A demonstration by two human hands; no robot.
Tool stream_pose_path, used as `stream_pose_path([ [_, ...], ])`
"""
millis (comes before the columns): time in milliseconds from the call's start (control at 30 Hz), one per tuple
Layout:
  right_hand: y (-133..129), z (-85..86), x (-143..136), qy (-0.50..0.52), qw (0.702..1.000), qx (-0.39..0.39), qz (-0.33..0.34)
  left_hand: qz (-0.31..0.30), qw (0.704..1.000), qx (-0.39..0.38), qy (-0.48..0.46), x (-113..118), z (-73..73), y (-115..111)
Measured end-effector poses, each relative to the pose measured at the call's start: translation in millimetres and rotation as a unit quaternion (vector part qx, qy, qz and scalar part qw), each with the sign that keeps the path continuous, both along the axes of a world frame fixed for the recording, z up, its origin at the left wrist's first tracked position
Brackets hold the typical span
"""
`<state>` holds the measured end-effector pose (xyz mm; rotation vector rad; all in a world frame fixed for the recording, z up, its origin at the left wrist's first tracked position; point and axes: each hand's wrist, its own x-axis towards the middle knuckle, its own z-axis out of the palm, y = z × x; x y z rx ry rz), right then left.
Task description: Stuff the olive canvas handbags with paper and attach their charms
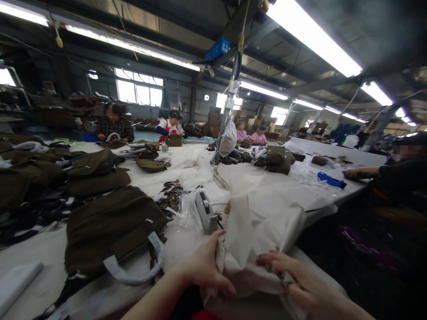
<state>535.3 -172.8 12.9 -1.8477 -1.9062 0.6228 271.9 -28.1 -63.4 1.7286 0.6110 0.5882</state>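
Observation:
My left hand (207, 263) is closed on the near left edge of a large crumpled cream sheet (267, 198), its thumb toward me. The sheet may be thin cloth or paper; I cannot tell which. To the right, my right hand (295, 278) has its fingers curled round a gathered fold of the same sheet. Between the hands the material bunches up and hangs over the table's near edge. Just beyond my left hand stands a grey tape dispenser (205, 212). A dark olive bag (111, 224) lies to the left, its handle (151, 266) wrapped in white.
More olive bags (95, 171) are heaped on the left of the table. A post (230, 102) with a hanging plastic bag (229, 138) rises mid-table. A blue object (330, 179) lies at the right. Several co-workers sit around, one (405, 173) close on my right.

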Motion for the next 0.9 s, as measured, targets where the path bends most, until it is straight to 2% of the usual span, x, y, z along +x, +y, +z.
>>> stream_pose_path([
  [67,5,-7.9,-26,0.061,0.995,-0.056,0.047,0.05,0.998,0.039,0.021,-7,-8.1,5],
  [133,15,-16.6,-44,0.094,0.989,-0.082,0.074,0.168,0.986,-0.006,0.011,-15,-20.7,19],
  [167,21,-21.0,-48,0.107,0.988,-0.077,0.077,0.246,0.968,-0.048,-0.006,-22,-27.4,29],
  [233,37,-29.9,-45,0.131,0.988,-0.054,0.065,0.401,0.909,-0.096,-0.064,-45,-39.3,51],
  [267,46,-34.3,-39,0.138,0.988,-0.045,0.05,0.449,0.883,-0.103,-0.091,-60,-43.8,61],
  [367,76,-46.0,-22,0.134,0.99,-0.038,-0.008,0.528,0.839,-0.069,-0.112,-113,-51.4,84],
  [467,94,-54.3,-24,0.12,0.991,-0.061,0.001,0.607,0.794,-0.044,0.0,-155,-50.2,89],
  [533,98,-57.7,-40,0.116,0.989,-0.075,0.046,0.665,0.744,-0.01,0.058,-168,-44.4,80],
  [600,95,-58.7,-62,0.124,0.987,-0.066,0.075,0.688,0.714,0.12,0.055,-165,-35.8,63],
  [633,93,-58.1,-75,0.13,0.986,-0.066,0.086,0.667,0.713,0.21,0.047,-158,-31.1,53],
  [667,90,-56.7,-87,0.136,0.984,-0.072,0.095,0.614,0.737,0.28,0.037,-147,-26.9,42],
  [700,86,-54.4,-100,0.139,0.981,-0.081,0.104,0.539,0.786,0.3,0.041,-134,-23.4,33],
  [733,83,-51.3,-112,0.14,0.979,-0.092,0.112,0.461,0.841,0.278,0.06,-120,-21.1,25],
  [767,79,-47.7,-124,0.139,0.977,-0.105,0.121,0.411,0.878,0.234,0.076,-105,-19.9,20],
  [833,71,-39.9,-142,0.137,0.971,-0.127,0.149,0.377,0.912,0.135,0.084,-78,-21.0,17],
  [900,66,-33.4,-152,0.141,0.964,-0.135,0.182,0.374,0.926,0.037,0.043,-59,-24.3,19],
])
